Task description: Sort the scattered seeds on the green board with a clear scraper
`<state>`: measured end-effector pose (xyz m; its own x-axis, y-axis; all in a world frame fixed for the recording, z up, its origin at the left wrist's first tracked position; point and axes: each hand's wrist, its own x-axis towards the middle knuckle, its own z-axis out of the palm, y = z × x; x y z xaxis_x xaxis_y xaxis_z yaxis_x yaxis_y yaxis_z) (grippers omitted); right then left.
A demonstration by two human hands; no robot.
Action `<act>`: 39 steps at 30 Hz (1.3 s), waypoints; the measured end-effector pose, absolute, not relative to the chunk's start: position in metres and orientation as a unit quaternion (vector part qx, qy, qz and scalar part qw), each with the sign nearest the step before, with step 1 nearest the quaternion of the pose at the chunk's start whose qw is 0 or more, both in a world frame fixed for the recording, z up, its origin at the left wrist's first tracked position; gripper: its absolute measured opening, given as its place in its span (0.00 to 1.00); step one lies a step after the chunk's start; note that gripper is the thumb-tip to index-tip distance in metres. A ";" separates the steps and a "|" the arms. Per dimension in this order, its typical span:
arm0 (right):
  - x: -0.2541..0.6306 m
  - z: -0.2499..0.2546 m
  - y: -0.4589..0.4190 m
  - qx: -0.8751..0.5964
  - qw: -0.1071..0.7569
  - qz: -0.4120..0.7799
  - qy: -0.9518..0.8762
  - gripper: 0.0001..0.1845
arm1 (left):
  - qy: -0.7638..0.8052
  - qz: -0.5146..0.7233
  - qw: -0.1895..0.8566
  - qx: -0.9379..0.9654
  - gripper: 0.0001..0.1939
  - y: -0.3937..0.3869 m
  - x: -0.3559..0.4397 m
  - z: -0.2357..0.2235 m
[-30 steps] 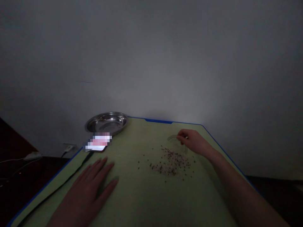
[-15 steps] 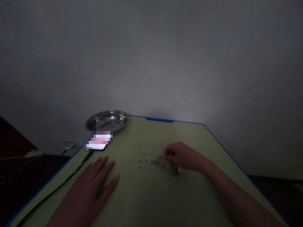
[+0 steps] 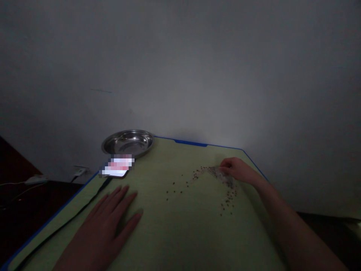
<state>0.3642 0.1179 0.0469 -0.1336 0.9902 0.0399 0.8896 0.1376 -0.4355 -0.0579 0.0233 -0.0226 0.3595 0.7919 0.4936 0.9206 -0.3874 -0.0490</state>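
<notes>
My right hand (image 3: 235,169) pinches the edge of a clear plastic bag (image 3: 221,175) low over the right side of the table. The bag is blurred by motion, and dark specks show through it or under it. Small dark beans or seeds (image 3: 229,194) lie scattered below and to the left of the bag, some in a loose cluster and others spread singly toward the middle. My left hand (image 3: 108,216) rests flat on the table at the left with its fingers spread, holding nothing.
A shallow steel basin (image 3: 128,143) stands at the table's far left corner. In front of it lies a lit phone (image 3: 118,165). A black strap (image 3: 70,216) runs down the left side of the pale green table (image 3: 169,233). Beyond the blue edge rises a grey wall.
My right hand has moved away from me and to the right with the bag. Many more dark seeds now show on the table where the bag was. My left hand stays put.
</notes>
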 end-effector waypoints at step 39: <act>0.228 0.066 0.167 -0.526 0.112 0.118 -0.835 0.09 | -0.537 -0.182 0.133 -0.813 0.32 0.019 -0.057 -0.021</act>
